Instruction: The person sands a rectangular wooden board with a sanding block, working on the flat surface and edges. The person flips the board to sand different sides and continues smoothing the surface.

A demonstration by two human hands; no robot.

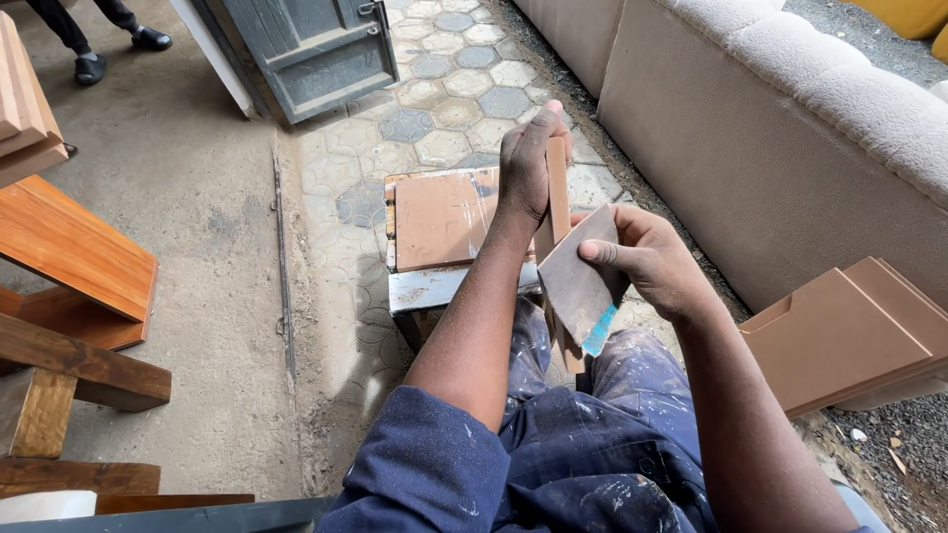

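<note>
The left hand (528, 168) grips a narrow brown wooden strip (556, 212) upright, just in front of the small worktop (434, 222). The right hand (647, 259) pinches a sheet of sandpaper (578, 286) against the strip's lower part, nearer the person than the worktop.

A narrow strip of brown board (558, 188) stands nearly upright, its top end gripped by the left hand (528, 168), its lower end down by the lap; a folded sheet of sandpaper (578, 281), dull brown with a blue patch at its lower corner, lies against the strip's right side, pinched in the right hand (652, 262).
</note>
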